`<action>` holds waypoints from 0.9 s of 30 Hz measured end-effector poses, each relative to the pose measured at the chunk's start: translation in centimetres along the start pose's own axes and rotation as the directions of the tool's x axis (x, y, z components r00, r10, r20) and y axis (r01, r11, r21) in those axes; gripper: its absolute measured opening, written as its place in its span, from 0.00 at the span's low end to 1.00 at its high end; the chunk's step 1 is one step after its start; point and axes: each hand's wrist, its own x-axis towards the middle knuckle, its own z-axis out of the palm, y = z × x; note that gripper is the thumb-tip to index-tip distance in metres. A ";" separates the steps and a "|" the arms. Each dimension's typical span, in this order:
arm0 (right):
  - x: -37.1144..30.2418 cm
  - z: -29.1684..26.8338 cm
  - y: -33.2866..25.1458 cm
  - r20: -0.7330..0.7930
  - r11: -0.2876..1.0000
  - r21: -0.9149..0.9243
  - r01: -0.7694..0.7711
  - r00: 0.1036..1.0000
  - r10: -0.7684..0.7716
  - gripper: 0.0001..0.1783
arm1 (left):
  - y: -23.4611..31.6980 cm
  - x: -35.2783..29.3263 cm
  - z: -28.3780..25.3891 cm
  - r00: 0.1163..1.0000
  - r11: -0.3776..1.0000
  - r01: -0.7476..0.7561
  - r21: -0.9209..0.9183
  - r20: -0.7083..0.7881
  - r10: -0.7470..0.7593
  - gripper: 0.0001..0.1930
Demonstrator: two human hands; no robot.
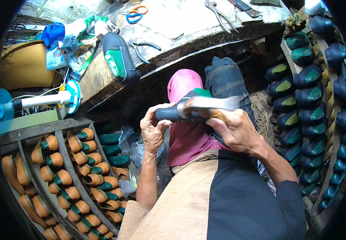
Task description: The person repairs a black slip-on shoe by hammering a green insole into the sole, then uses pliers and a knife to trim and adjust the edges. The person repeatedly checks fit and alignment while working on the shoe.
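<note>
Across my lap lies a black shoe with a stitched edge and a green patch. My left hand grips its near left end, fingers over the top and thumb below. My right hand is closed round the handle of a hammer, whose metal head is over the shoe and smeared by motion. The hammer hides part of the shoe, so I cannot tell whether they touch. Pink cloth covers one knee under the shoe; dark trouser cloth covers the other.
On the worktable ahead are a black and green shoe, pliers, scissors, pincers and a knife. Racks of orange-brown shoes stand at left, dark shoes at right. A blue-ended spool sits left.
</note>
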 end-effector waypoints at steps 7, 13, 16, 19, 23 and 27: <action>1.6 -2.0 2.0 -0.123 0.956 0.099 -0.275 0.950 0.286 0.23 | -1.1 5.5 1.0 0.995 0.998 0.052 -0.028 -0.085 -0.054 0.34; 3.7 -1.2 0.6 -0.156 0.908 0.365 -0.206 0.948 0.278 0.25 | -2.2 8.3 3.0 0.997 0.968 0.046 -0.246 -0.041 -0.058 0.31; 4.7 -0.8 1.4 -0.211 0.985 0.016 -0.172 0.962 0.172 0.19 | -1.4 9.3 3.5 0.991 0.984 0.114 -0.140 -0.058 -0.123 0.29; 4.4 -1.2 2.5 -0.374 0.988 -0.153 -0.028 0.927 -0.032 0.17 | -0.9 10.8 4.9 0.998 0.998 0.045 -0.035 -0.052 -0.047 0.22; 4.5 -2.1 2.7 -0.343 0.936 -0.304 0.176 0.897 -0.280 0.13 | -0.5 12.7 6.5 0.998 0.998 0.062 0.000 -0.022 -0.062 0.19; 4.3 -3.1 1.5 -0.228 0.899 -0.436 -0.032 0.971 -0.077 0.12 | -0.6 13.1 6.5 0.995 0.996 0.095 0.002 0.029 -0.095 0.23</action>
